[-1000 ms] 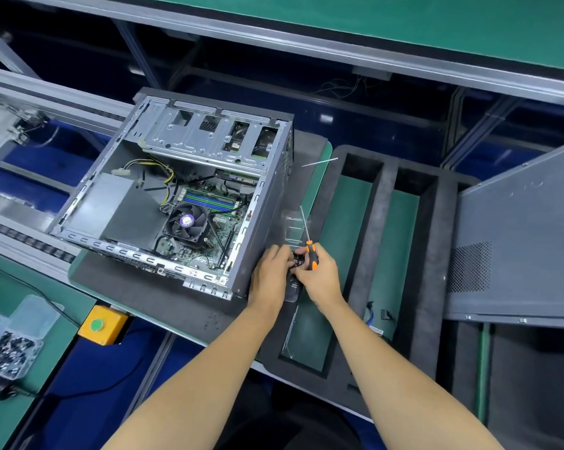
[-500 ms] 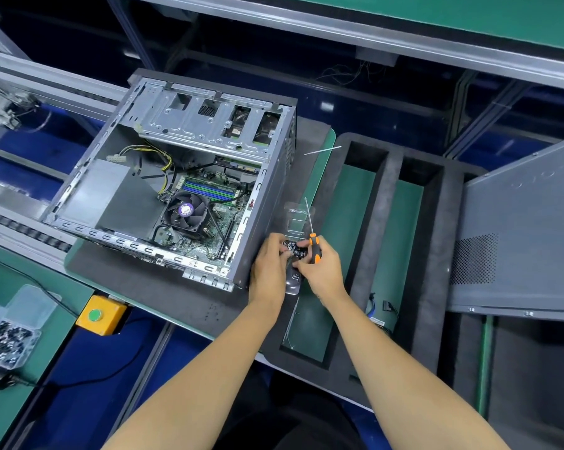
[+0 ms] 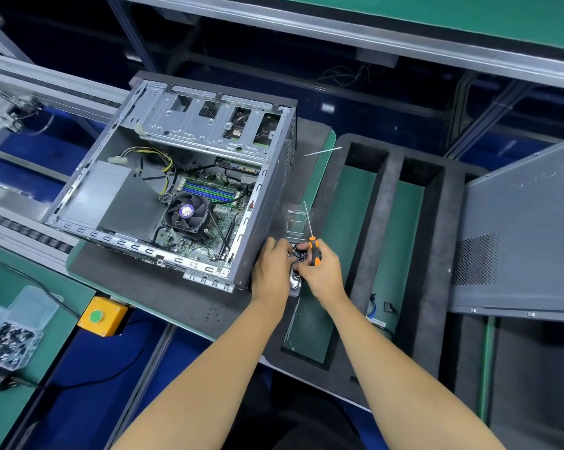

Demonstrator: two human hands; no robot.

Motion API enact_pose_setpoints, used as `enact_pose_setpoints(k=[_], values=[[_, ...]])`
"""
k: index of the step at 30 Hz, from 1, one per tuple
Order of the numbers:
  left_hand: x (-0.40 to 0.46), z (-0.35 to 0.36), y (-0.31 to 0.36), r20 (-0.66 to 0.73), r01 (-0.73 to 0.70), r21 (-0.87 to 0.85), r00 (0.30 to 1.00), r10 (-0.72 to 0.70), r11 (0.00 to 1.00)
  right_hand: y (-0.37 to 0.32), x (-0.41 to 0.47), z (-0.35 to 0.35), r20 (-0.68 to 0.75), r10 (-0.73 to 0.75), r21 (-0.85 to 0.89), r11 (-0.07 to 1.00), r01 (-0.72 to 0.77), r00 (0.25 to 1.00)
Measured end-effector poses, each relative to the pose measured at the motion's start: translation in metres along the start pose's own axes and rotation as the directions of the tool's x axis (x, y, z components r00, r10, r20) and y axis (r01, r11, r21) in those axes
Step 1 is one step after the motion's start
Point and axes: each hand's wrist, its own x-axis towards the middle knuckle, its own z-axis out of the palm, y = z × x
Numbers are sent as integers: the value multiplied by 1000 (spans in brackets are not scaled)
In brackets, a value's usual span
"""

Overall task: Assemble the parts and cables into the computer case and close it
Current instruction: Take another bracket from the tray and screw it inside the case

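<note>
An open grey computer case lies on its side on a dark foam pad, showing its motherboard and CPU fan. Just right of the case's near corner, my left hand and my right hand meet over a small clear plastic box of screws. My right hand grips an orange-and-black screwdriver, shaft pointing away from me, and its fingertips pinch something small. My left hand's fingers curl at the same spot; what they hold is hidden. The case's grey side panel leans at the right.
A foam tray with long green-floored slots lies to the right of the case; one slot holds a blue cable. A yellow box with a green button and a clear tub of screws are at the lower left. Conveyor rails run behind.
The view has shifted slightly. Both hands stay together over the screw box, with only small finger movements.
</note>
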Motion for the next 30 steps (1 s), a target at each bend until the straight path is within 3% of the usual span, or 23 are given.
enact_pose_setpoints(k=[12, 16, 17, 19, 23, 27, 30], values=[[-2, 1, 16, 11, 200, -212, 979, -203, 957, -2, -1, 0, -5, 11, 15, 1000, -11, 1000], [-1, 7, 12, -80, 68, 9, 995, -67, 998, -1, 0, 1, -8, 19, 21, 1000, -18, 1000], [1, 9, 10, -74, -3, 178, 997, 16, 984, 0, 0, 1, -9, 21, 21, 1000, -20, 1000], [8, 9, 8, -47, -44, 442, 996, 72, 896, 1, 0, 1, -13, 19, 18, 1000, -19, 1000], [12, 3, 9, 36, -121, 595, 992, 124, 795, 1, 0, 2, -18, 14, 9, 1000, -14, 1000], [12, 2, 3, 75, -162, 568, 986, 146, 807, 2, 0, 2, -18, 20, 2, 1000, -20, 1000], [9, -1, -2, 52, -165, 418, 986, 158, 893, 3, 1, 1, -21, 18, -29, 999, -19, 1000]])
